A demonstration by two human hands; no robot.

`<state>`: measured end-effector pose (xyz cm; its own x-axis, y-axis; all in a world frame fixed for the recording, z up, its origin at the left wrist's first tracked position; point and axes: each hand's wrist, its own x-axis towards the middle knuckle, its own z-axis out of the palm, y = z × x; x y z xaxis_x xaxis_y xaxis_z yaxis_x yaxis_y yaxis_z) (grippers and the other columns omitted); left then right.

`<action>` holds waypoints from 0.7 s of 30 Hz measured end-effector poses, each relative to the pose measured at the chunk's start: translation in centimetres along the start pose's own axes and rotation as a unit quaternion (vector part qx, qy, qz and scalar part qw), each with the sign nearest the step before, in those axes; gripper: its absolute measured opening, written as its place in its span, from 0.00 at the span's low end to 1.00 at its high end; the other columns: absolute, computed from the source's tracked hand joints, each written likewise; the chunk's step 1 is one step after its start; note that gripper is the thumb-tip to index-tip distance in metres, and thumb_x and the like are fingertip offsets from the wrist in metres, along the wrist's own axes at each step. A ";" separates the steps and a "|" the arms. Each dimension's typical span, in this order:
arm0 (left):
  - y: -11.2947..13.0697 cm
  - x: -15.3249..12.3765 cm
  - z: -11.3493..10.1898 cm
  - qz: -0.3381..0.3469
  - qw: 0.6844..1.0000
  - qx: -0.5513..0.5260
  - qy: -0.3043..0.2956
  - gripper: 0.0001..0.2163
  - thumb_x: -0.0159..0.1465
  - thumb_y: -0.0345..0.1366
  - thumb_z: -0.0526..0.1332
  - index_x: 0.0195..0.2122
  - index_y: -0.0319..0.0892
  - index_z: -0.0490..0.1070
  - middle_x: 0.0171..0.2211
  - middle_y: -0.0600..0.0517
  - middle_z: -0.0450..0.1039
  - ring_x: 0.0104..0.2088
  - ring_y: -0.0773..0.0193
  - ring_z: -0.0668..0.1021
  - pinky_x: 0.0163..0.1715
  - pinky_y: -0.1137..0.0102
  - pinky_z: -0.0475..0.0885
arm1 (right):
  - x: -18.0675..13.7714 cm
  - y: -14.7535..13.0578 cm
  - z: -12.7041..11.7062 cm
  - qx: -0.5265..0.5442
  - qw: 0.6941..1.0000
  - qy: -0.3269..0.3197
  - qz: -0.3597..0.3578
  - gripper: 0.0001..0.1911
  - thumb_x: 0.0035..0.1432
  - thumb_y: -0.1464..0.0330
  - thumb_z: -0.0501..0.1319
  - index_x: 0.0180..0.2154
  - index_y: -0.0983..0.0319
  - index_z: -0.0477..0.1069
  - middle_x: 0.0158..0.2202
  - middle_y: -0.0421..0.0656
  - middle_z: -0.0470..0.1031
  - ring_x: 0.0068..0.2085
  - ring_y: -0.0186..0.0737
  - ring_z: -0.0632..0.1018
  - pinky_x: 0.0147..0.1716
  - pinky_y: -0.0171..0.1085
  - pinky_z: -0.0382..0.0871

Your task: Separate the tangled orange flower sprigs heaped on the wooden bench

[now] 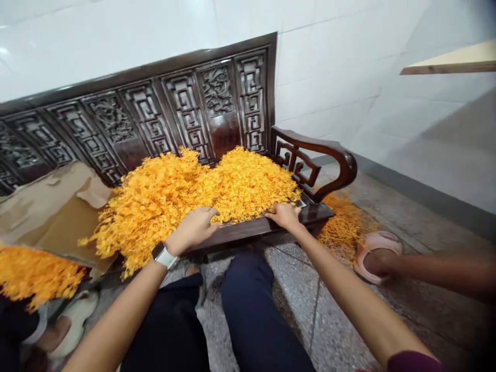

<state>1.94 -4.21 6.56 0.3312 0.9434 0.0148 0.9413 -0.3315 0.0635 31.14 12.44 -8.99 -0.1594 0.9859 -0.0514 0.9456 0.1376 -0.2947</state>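
Two heaped mounds of orange-yellow flower sprigs lie on the seat of a dark carved wooden bench (240,233). At the front of the left mound (158,186) is my left hand (197,225), its thumb and fingers apart and the fingertips touching the sprigs. My right hand (285,215) rests at the bench's front edge by the right mound (253,178). Its thumb and fingers are spread, with the fingertips partly hidden at the blooms. A watch with a white band (166,257) is on my left wrist.
A torn cardboard box (62,206) stands left, with more orange sprigs (39,274) in front. Orange stems (343,219) lie on the floor beyond the curved armrest (344,165). Other people's feet show at both sides. A wooden board edge (449,67) juts in at upper right.
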 end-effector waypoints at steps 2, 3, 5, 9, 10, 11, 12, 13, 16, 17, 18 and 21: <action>-1.5 0.6 0.1 -0.038 0.999 -0.008 0.015 0.18 0.72 0.46 0.56 0.53 0.40 0.75 0.47 0.40 0.79 0.50 0.47 0.80 0.52 0.56 0.74 | -0.8 -0.1 -0.5 -0.022 0.999 -0.032 -0.014 0.17 0.62 0.53 0.65 0.38 0.60 0.82 0.42 0.53 0.82 0.50 0.56 0.77 0.49 0.50 0.61; -2.4 1.2 0.2 -0.063 0.997 -0.013 0.030 0.17 0.71 0.45 0.56 0.52 0.40 0.76 0.47 0.40 0.79 0.50 0.47 0.80 0.52 0.56 0.74 | -1.1 -0.3 -1.0 -0.036 0.998 -0.045 -0.020 0.16 0.62 0.54 0.65 0.37 0.60 0.82 0.42 0.53 0.82 0.49 0.56 0.78 0.49 0.50 0.62; -4.2 2.6 0.6 -0.117 0.990 -0.028 0.069 0.17 0.71 0.44 0.57 0.53 0.38 0.75 0.49 0.38 0.78 0.52 0.46 0.78 0.54 0.54 0.73 | -1.4 -1.3 -2.3 -0.067 0.995 -0.059 -0.037 0.14 0.62 0.57 0.65 0.36 0.62 0.82 0.41 0.55 0.82 0.49 0.58 0.79 0.50 0.52 0.63; -7.9 5.3 0.9 -0.210 0.965 -0.060 0.146 0.20 0.71 0.41 0.56 0.58 0.33 0.71 0.56 0.30 0.72 0.57 0.39 0.73 0.56 0.48 0.69 | 0.6 -7.4 -6.1 -0.115 0.986 -0.038 -0.116 0.14 0.63 0.61 0.62 0.41 0.64 0.80 0.44 0.58 0.81 0.49 0.58 0.79 0.49 0.52 0.64; -9.0 5.8 0.9 -0.230 0.957 -0.056 0.165 0.21 0.70 0.40 0.57 0.59 0.32 0.70 0.58 0.29 0.71 0.58 0.38 0.72 0.57 0.47 0.68 | 1.6 -9.9 -6.9 -0.120 0.982 -0.034 -0.144 0.16 0.64 0.59 0.61 0.43 0.63 0.80 0.45 0.57 0.81 0.49 0.56 0.78 0.49 0.49 0.65; -10.0 6.1 0.7 -0.248 0.949 -0.045 0.187 0.21 0.70 0.39 0.57 0.60 0.32 0.69 0.59 0.29 0.69 0.59 0.37 0.70 0.57 0.46 0.67 | 2.9 -12.7 -7.5 -0.115 0.977 -0.028 -0.177 0.17 0.66 0.58 0.59 0.46 0.63 0.79 0.45 0.55 0.81 0.48 0.54 0.78 0.48 0.47 0.66; -11.1 6.4 0.5 -0.262 0.942 -0.028 0.208 0.21 0.70 0.38 0.58 0.61 0.32 0.68 0.61 0.29 0.68 0.61 0.36 0.69 0.58 0.45 0.66 | 4.4 -15.7 -8.0 -0.105 0.972 -0.021 -0.209 0.19 0.67 0.55 0.58 0.48 0.62 0.78 0.46 0.53 0.80 0.48 0.52 0.78 0.47 0.44 0.67; -12.2 6.7 0.2 -0.270 0.935 -0.009 0.228 0.23 0.69 0.38 0.58 0.62 0.32 0.67 0.63 0.29 0.66 0.62 0.36 0.68 0.60 0.44 0.64 | 6.1 -18.9 -8.3 -0.089 0.966 -0.011 -0.242 0.21 0.68 0.54 0.56 0.48 0.61 0.77 0.46 0.51 0.80 0.48 0.50 0.77 0.47 0.43 0.67; -15.2 7.6 -0.7 -0.263 0.930 0.027 0.257 0.28 0.69 0.38 0.58 0.68 0.31 0.59 0.71 0.31 0.57 0.68 0.37 0.62 0.66 0.44 0.57 | 12.6 -27.7 -8.2 0.055 0.944 0.080 -0.316 0.21 0.68 0.55 0.57 0.46 0.66 0.75 0.48 0.54 0.78 0.48 0.50 0.76 0.51 0.45 0.68; -16.1 8.2 -1.1 -0.254 0.933 0.030 0.255 0.31 0.68 0.38 0.58 0.70 0.31 0.56 0.73 0.31 0.54 0.70 0.38 0.59 0.68 0.45 0.54 | 14.9 -30.1 -7.9 0.088 0.942 0.106 -0.305 0.20 0.67 0.57 0.58 0.47 0.68 0.74 0.49 0.56 0.77 0.49 0.51 0.75 0.54 0.47 0.67; -16.9 8.9 -1.4 -0.245 0.937 0.032 0.247 0.33 0.68 0.39 0.58 0.71 0.30 0.54 0.74 0.32 0.51 0.72 0.38 0.57 0.69 0.46 0.51 | 17.1 -32.2 -7.6 0.120 0.944 0.127 -0.280 0.21 0.67 0.57 0.59 0.49 0.69 0.72 0.52 0.58 0.76 0.52 0.53 0.74 0.57 0.49 0.66; -19.2 11.6 -1.9 -0.220 0.953 0.046 0.205 0.42 0.65 0.42 0.62 0.74 0.29 0.47 0.76 0.32 0.44 0.75 0.39 0.51 0.72 0.47 0.43 | 22.6 -36.6 -6.0 0.239 0.937 0.125 -0.223 0.23 0.62 0.57 0.66 0.48 0.69 0.69 0.56 0.61 0.71 0.59 0.60 0.69 0.61 0.61 0.61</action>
<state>-12.44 13.13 7.40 -0.1322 0.9088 0.3957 0.9911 0.1151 0.0668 -5.34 30.29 6.32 -0.3803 0.8409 0.3850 0.5560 0.5405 -0.6314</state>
